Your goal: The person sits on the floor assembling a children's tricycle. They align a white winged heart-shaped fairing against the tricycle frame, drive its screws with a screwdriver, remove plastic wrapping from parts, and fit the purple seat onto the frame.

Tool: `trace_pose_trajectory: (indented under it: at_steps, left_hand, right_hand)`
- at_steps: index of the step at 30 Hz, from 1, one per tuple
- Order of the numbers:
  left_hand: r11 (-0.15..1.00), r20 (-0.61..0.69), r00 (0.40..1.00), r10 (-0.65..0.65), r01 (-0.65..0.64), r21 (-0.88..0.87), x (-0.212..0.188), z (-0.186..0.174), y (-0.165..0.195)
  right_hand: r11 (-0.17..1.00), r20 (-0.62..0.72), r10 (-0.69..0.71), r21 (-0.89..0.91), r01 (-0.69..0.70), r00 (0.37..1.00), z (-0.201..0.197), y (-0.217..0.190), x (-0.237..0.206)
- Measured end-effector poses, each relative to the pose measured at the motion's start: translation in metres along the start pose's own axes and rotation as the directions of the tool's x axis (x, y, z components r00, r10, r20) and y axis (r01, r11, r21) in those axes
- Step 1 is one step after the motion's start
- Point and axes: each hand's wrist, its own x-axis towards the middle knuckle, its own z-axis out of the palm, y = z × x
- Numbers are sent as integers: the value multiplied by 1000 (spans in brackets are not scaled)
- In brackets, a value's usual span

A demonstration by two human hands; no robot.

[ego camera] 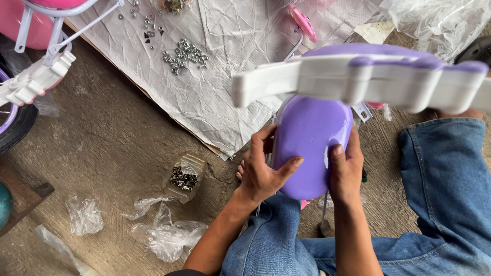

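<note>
Head view: both hands clasp the purple plastic cover (pixel 307 148) above the person's jeans. The left hand (pixel 263 171) grips its left edge, the right hand (pixel 345 171) its right edge. Beyond the cover lies a white sheet (pixel 215 66) with loose bolts (pixel 185 55).
</note>
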Motion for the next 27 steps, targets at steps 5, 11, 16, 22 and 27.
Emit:
trace_pose_trajectory:
  at_steps: [5, 11, 16, 22, 27]
  left_hand:
    - [999, -47, 999, -19, 21, 25, -7, 6, 6]
    - [997, -61, 998, -12, 17, 80, -8, 5, 2]
    - [994, -73, 997, 36, -28, 108, -9, 4, 2]
    - [987, -85, 993, 80, -67, 149, -10, 5, 4]
    - [991, -78, 996, 49, -39, 128, -10, 4, 6]
  right_hand:
    - [997, -2, 13, 73, -13, 1000, -2, 2, 0]
    - [999, -14, -12, -33, 11, 1000, -2, -1, 0]
    - [995, -2, -17, -101, 17, 1000, -3, -4, 1]
    - [1000, 33, -15, -6, 15, 999, -12, 2, -5]
    - [998, -32, 68, -14, -69, 997, -17, 13, -9]
